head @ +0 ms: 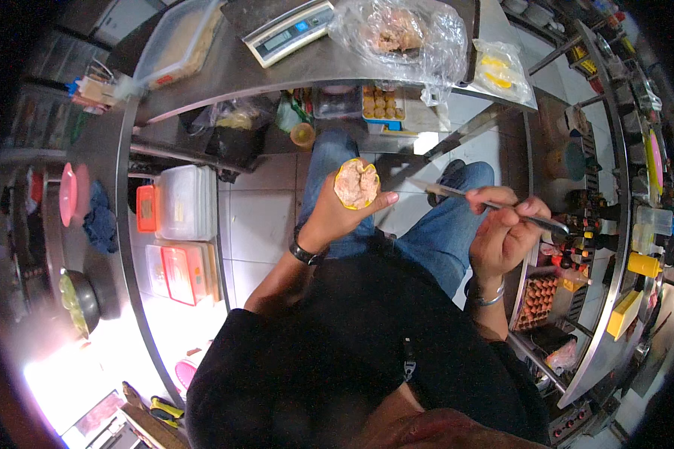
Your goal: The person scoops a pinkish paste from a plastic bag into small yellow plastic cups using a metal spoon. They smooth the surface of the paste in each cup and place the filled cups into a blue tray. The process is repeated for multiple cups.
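Observation:
My left hand (337,210) cups a thin yellow wrapper (341,201) filled with pale pink minced filling (355,184), its thumb stretched out to the right. In my right hand (502,230) is a table knife or narrow spreader (486,203) with a dark handle, its blade pointing left towards the filling without touching it. On the steel table ahead, clear plastic film (443,33) surrounds a mass of minced filling (399,36). A digital kitchen scale (289,33) lies to its left. A plastic bag with yellow pieces (497,67) rests at the table's right end.
A lidded plastic container (180,45) stands on the table's left part. Below the steel table edge (314,76) is a tray of round filled pieces (383,104). Stacked plastic boxes (185,202) sit on the left shelf; an egg tray (536,303) is at the right.

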Demonstrator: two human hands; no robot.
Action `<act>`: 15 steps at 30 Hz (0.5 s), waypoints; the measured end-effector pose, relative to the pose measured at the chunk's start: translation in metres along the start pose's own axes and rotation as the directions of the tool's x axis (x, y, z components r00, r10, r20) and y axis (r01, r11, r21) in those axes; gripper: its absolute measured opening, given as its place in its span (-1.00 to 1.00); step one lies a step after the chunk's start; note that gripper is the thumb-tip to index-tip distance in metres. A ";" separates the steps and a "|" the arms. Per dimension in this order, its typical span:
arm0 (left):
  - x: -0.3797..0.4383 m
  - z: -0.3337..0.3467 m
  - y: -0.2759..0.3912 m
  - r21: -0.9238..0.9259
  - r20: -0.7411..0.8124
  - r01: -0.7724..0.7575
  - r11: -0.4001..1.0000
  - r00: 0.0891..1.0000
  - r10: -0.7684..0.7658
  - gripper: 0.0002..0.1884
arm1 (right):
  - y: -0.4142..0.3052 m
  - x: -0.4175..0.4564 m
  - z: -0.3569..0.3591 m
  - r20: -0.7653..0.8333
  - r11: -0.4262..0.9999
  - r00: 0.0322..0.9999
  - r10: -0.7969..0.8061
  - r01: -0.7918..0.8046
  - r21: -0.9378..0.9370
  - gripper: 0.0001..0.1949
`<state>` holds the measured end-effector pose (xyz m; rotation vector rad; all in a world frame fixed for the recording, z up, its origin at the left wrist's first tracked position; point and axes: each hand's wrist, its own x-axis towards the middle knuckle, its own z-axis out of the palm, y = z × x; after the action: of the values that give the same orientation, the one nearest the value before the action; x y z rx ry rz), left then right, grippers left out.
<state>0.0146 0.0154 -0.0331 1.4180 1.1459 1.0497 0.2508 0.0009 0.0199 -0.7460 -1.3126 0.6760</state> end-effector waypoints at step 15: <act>0.001 0.013 0.011 0.154 0.086 -0.107 0.982 0.992 0.095 -0.61 | -0.014 -0.011 0.020 0.225 0.998 0.972 0.062 -0.058 -0.023 -0.85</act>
<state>0.0293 0.0129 -0.0239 1.6434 1.1310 0.9815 0.2301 -0.0142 0.0270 -0.7401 -1.5089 0.8179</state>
